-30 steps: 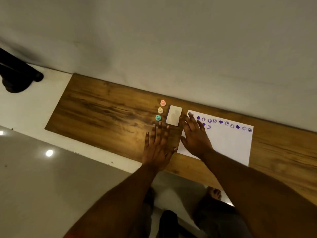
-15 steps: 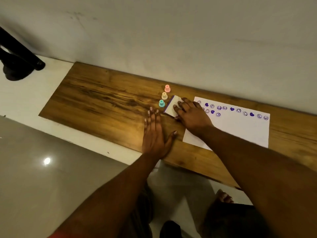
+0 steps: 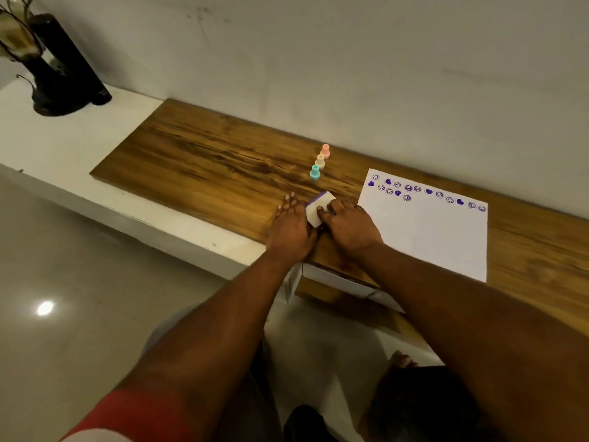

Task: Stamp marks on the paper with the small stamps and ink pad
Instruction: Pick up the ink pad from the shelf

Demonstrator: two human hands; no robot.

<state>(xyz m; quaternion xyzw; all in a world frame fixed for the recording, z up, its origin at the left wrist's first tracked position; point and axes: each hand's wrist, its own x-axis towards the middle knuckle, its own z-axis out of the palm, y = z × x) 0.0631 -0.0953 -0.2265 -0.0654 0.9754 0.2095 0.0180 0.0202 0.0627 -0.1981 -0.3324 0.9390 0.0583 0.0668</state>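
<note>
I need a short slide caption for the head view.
Right hand grips the ink pad, left hand touches it, near three stamps and stamped paper.

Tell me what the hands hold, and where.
The ink pad: right hand grips its right edge with curled fingers; left hand rests against its left side.

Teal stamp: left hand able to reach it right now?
Probably yes. The left hand lies flat on the table beside the ink pad; the teal stamp stands upright just beyond its fingertips, nothing between them.
</note>
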